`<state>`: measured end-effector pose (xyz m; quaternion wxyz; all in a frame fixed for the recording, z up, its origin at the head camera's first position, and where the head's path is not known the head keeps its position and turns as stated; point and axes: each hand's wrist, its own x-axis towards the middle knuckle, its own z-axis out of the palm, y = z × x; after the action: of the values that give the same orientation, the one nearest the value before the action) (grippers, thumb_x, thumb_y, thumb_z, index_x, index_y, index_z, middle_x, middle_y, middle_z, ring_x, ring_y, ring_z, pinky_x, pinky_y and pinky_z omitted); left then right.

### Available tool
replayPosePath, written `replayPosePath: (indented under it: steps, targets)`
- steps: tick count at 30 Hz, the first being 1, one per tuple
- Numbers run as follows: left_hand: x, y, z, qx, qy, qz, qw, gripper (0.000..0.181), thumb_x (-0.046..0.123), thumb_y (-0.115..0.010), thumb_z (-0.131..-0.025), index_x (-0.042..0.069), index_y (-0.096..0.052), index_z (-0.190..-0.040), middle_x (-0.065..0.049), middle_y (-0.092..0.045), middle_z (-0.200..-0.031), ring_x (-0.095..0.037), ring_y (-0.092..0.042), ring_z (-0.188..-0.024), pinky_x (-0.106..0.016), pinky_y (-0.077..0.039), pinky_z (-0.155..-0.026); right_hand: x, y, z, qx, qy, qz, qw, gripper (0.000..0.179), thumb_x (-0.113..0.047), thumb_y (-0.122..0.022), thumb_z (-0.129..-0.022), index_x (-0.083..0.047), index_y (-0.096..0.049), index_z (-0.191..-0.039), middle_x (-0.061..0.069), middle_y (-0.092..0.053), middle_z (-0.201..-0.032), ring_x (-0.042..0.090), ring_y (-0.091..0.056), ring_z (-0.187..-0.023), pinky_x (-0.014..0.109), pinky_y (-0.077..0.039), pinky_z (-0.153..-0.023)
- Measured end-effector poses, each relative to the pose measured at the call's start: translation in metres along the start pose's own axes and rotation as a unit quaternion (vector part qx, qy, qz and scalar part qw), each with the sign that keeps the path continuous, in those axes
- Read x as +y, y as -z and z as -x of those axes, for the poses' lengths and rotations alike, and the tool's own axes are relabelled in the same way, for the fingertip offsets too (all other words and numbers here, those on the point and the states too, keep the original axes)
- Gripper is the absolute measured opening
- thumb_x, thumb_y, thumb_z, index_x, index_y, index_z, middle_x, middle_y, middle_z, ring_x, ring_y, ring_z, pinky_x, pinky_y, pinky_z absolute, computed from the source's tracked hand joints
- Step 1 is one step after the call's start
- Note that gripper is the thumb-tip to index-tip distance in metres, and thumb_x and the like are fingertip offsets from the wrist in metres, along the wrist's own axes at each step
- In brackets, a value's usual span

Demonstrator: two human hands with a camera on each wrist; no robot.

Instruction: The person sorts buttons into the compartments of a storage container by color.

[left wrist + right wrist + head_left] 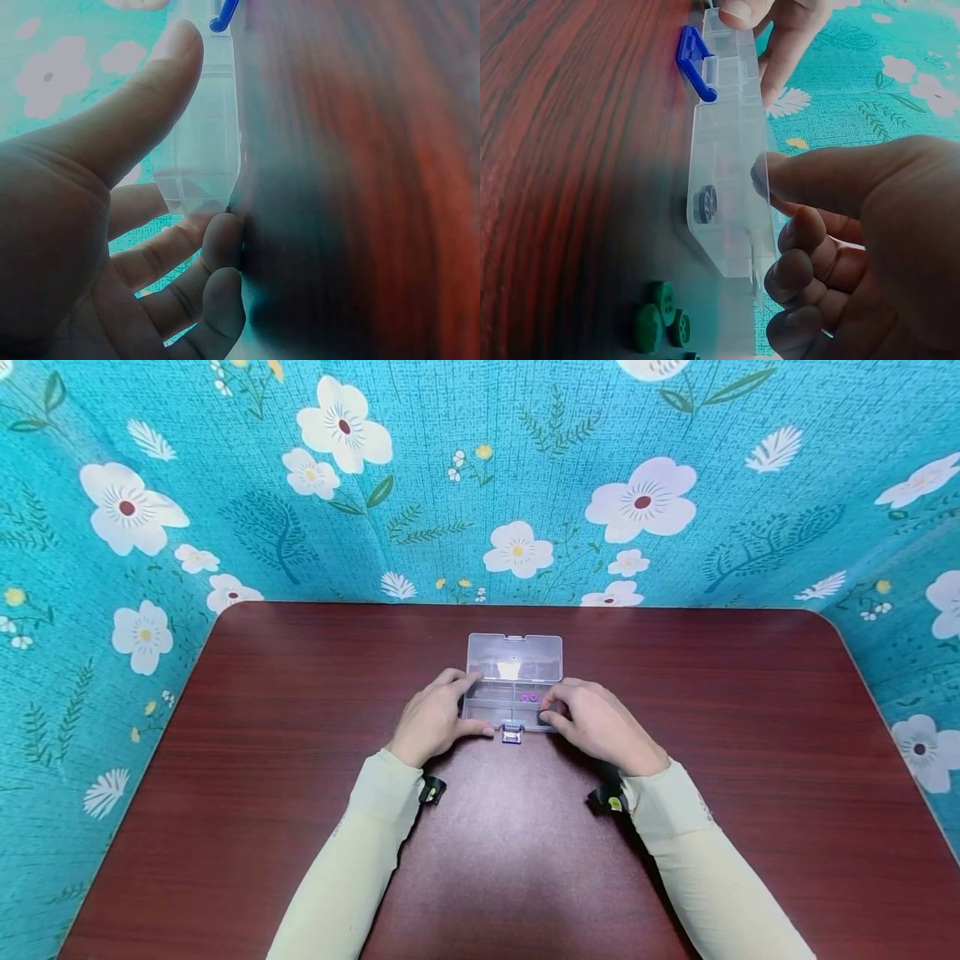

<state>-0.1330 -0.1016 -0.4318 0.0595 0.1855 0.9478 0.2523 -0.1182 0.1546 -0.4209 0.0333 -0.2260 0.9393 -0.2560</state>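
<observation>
A clear plastic compartment box (489,692) lies on the table with its lid (514,652) raised toward the back. My left hand (433,717) steadies the box's left end, thumb along the front side and fingers at the far side. Over the front right compartment, my right hand (600,720) pinches a small dark button (759,177), mostly hidden by the thumb and fingers. Another dark button (706,204) shows through the box wall below. Small purple buttons (529,697) lie in the back right compartment. The blue latch (512,735) hangs down at the front.
Several green buttons (660,319) lie on the table by the box's right end, under my right hand. The reddish-brown table (300,652) reaches back to a turquoise flowered cloth (450,485), which also hangs along both sides.
</observation>
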Motion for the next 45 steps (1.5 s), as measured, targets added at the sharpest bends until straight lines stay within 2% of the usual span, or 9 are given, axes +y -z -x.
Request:
replayPosePath:
  steps: [12,28,45]
  targets:
    - [-0.0001,-0.0001,-0.0004,-0.001,-0.004,-0.006,1.0000,0.090,0.049,-0.086,-0.074,0.014,-0.052,-0.149,-0.006,-0.056,-0.135,-0.023,-0.061,-0.109,-0.044,-0.052,-0.088,0.0014,-0.0008,0.0013,0.000,0.015,0.005,0.9999,0.004,-0.014,-0.070,-0.094,-0.011,-0.072,-0.091,-0.005,-0.057,-0.078,0.011,-0.051,-0.071,0.032,-0.044,-0.067]
    - [-0.0001,-0.0003,-0.0005,-0.003,-0.003,-0.009,0.9999,0.089,0.050,-0.086,-0.075,0.015,-0.051,-0.149,-0.005,-0.055,-0.136,-0.022,-0.062,-0.108,-0.044,-0.052,-0.088,-0.0013,0.0003,0.0025,-0.005,0.001,0.007,1.0000,0.005,-0.016,-0.071,-0.093,-0.011,-0.072,-0.091,-0.005,-0.057,-0.078,0.011,-0.052,-0.071,0.032,-0.045,-0.068]
    - [0.0013,0.0010,-0.0006,-0.008,0.005,-0.007,0.9999,0.090,0.050,-0.086,-0.075,0.017,-0.050,-0.150,-0.005,-0.055,-0.137,-0.023,-0.061,-0.110,-0.044,-0.051,-0.090,-0.0011,0.0042,0.0069,0.011,-0.010,-0.013,0.9998,0.006,-0.017,-0.074,-0.092,-0.013,-0.071,-0.096,-0.006,-0.055,-0.075,0.012,-0.050,-0.067,0.032,-0.043,-0.065]
